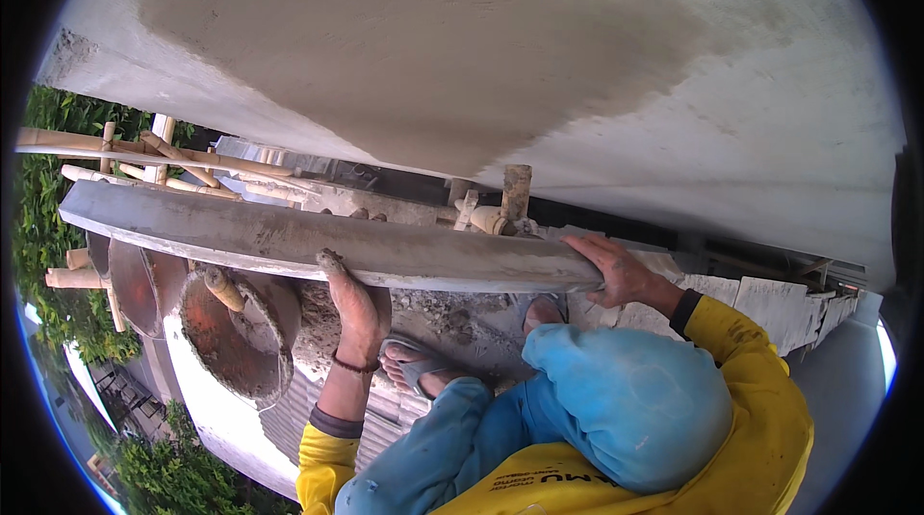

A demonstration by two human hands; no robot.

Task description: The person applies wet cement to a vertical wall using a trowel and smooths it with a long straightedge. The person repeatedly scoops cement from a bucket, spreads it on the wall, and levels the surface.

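Observation:
A long grey straightedge bar (221, 231), smeared with mortar, stretches across the view. My left hand (356, 313), crusted with mortar, grips it from below near its middle, with the fingertips partly behind it. My right hand (621, 274) is closed on its right end. Beyond the bar rises a pale wall (722, 149) with a broad darker patch of damp plaster (423, 34). Left of my left hand stands a mortar-stained bucket (202, 342) holding a tool with a round wooden handle (227, 292), its lower part hidden.
More buckets (140, 289) stand at the left beside bamboo scaffolding (106, 144), with greenery outside. My sandalled feet are on a rough, mortar-strewn ledge (452, 327), with corrugated sheeting (289, 424) below. Pale boards (780, 313) line the right.

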